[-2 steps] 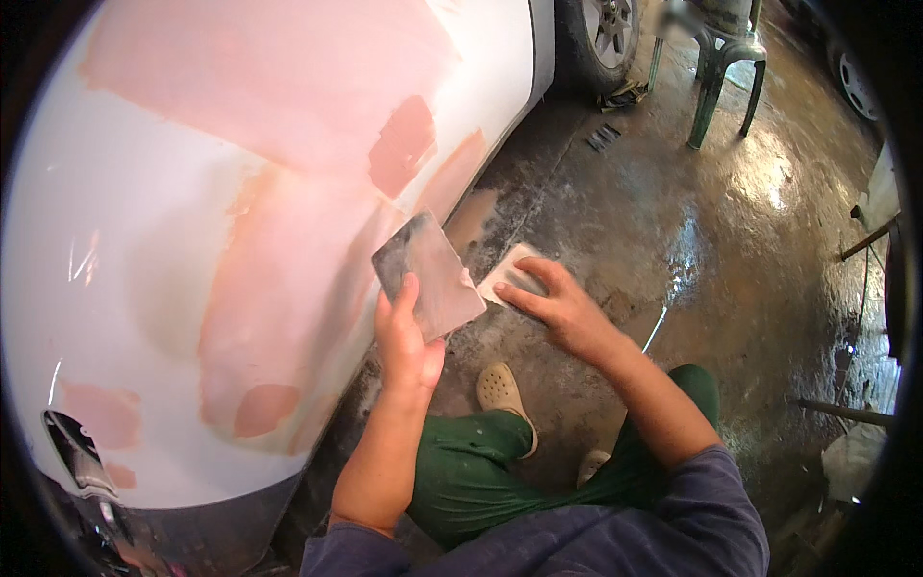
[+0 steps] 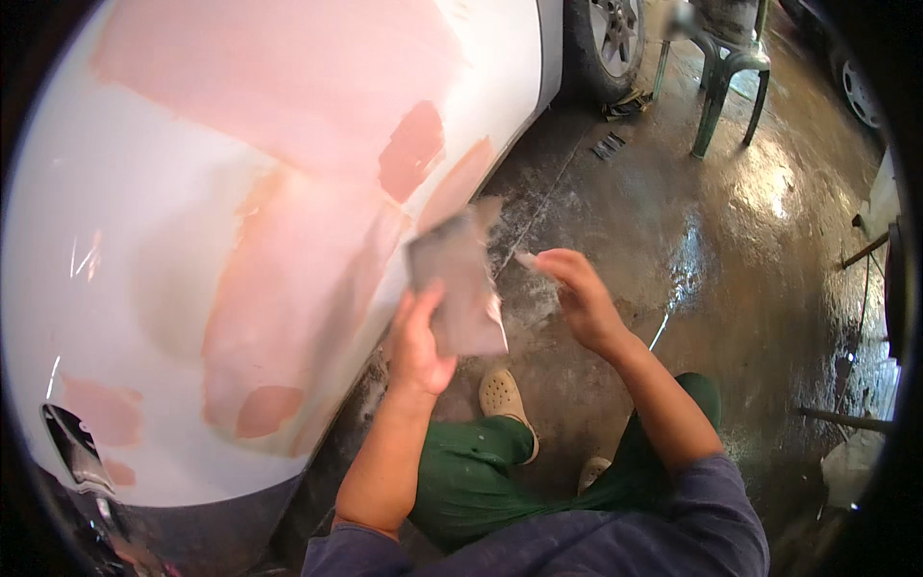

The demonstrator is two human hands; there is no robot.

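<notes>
Grey board [image 2: 463, 288] slants, its long axis upper-left to lower-right

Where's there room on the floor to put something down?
The wet floor between the green chair and the right knee looks bare. It's crowded by the wheel and dark strips, and near the board in the left hand.

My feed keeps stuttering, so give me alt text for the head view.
The left hand holds a grey rectangular board near a white car body with pink patches; the right hand, apart from the board, grips a small pale piece, blurred.
</notes>
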